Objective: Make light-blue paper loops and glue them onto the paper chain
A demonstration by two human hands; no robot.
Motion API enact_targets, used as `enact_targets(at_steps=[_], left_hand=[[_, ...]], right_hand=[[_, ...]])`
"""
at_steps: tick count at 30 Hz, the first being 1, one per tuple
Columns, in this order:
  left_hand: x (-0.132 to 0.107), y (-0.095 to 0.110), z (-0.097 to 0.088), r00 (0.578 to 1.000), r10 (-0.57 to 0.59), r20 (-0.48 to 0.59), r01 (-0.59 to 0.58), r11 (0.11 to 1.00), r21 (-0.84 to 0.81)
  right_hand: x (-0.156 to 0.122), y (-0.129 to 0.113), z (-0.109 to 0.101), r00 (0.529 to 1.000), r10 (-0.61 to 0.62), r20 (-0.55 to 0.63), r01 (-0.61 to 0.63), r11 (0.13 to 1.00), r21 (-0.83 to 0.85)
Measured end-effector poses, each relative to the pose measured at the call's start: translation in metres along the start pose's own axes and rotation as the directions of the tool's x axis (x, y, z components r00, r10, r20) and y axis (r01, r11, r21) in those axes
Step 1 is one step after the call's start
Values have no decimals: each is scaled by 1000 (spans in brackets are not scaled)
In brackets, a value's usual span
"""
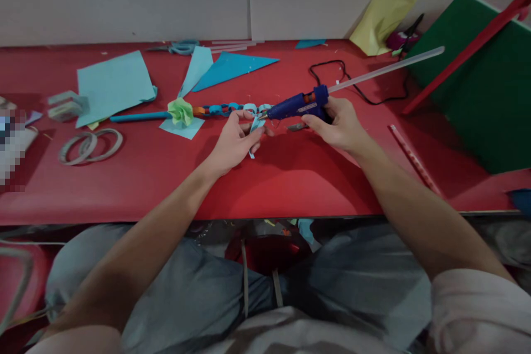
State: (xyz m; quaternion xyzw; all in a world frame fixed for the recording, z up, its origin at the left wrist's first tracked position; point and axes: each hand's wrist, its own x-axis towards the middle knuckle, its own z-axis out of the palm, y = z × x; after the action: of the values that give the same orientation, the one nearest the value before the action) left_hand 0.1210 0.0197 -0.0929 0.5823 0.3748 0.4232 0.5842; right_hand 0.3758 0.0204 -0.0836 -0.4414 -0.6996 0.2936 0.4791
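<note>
My right hand (338,124) is closed around a blue glue gun (301,105), whose nozzle points left at a light blue paper strip (255,124). A long clear glue stick (385,69) juts from the gun's back toward the right. My left hand (236,141) pinches that strip, which ends a chain of blue paper loops (226,109). The chain runs left to a green paper flower (181,111) on a blue stem (139,116).
Light blue paper sheets (116,86) and blue triangles (232,66) lie at the back. Tape rolls (89,145) sit left, scissors (180,47) by the wall. The gun's black cord (357,86) loops right, near a green board (477,77), yellow paper (388,11) and a red strip (415,160).
</note>
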Motion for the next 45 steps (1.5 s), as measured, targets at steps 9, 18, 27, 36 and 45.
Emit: enact_targets(at_steps=[9, 18, 27, 36, 45], left_hand=[[1, 0, -2, 1000, -1, 7, 1, 1000, -20], [1, -2, -1, 999, -18, -35, 17, 999, -32], [1, -2, -1, 1000, 12, -9, -12, 1000, -14], [2, -4, -1, 1000, 8, -23, -8, 1000, -18], [3, -6, 0, 999, 25, -27, -24, 999, 30]], right_hand=[[-1, 3, -4, 1000, 21, 4, -21, 1000, 2], [-2, 2, -3, 1000, 8, -14, -7, 1000, 17], [-3, 8, -2, 999, 10, 44, -13, 998, 63], [-1, 0, -6, 999, 0, -34, 1, 1000, 24], [-1, 2, -6, 999, 47, 17, -47, 999, 15]])
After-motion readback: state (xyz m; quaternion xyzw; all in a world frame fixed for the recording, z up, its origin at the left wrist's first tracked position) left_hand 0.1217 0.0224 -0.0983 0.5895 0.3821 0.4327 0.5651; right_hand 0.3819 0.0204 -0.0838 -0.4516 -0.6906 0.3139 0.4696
